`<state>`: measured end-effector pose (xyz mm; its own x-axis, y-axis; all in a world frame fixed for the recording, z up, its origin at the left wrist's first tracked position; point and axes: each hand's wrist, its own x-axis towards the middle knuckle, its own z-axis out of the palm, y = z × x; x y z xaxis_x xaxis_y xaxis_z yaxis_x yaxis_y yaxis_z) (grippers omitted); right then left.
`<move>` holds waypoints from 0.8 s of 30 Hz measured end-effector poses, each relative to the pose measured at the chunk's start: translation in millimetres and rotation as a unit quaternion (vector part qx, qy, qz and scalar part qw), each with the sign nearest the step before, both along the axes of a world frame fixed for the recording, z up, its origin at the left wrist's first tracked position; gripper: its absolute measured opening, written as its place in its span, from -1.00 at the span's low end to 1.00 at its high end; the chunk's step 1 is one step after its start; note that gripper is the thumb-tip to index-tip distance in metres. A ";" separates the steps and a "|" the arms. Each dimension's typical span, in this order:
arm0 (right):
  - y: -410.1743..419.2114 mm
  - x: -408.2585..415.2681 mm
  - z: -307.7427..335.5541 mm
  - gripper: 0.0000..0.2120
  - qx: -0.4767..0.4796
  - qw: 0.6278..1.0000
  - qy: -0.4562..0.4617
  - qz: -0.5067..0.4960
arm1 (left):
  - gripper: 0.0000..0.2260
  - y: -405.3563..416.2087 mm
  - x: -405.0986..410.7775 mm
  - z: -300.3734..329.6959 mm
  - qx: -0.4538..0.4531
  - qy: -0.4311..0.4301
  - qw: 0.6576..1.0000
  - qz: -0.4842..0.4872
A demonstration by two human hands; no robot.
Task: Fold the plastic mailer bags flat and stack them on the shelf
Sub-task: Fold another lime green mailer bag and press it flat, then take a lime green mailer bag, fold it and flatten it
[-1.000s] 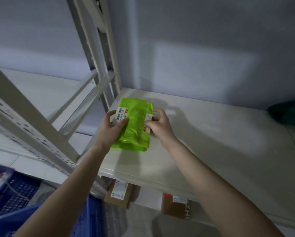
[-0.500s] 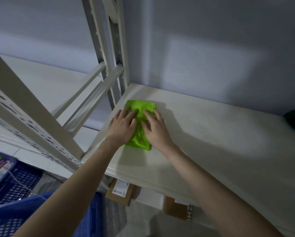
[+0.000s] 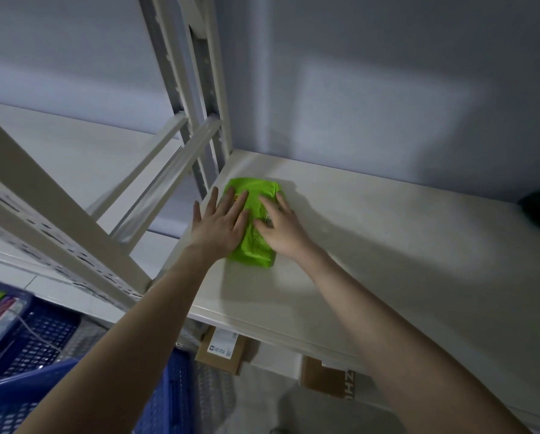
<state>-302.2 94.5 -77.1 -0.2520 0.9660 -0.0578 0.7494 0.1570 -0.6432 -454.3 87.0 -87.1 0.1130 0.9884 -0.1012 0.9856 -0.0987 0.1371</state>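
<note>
**On the shelf's left end, a mailer pressed flat**

Near the back-left corner of the white shelf (image 3: 372, 245) lies a folded green mailer bag (image 3: 256, 227), close to the upright post (image 3: 206, 89). Both hands lie on it with fingers straight and spread — the left hand (image 3: 220, 227) over its left edge, the right hand (image 3: 278, 223) on its right half. To do this well, I'd press from the middle outward to drive air out, then lift both palms together so the fold doesn't spring open — square it to the corner first.
</note>
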 end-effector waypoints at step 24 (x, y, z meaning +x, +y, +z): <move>-96.1 285.4 98.0 -0.53 0.155 0.963 -0.047 -0.215 | -0.50 -32.4 251.2 105.2 0.130 -0.138 0.964 -0.185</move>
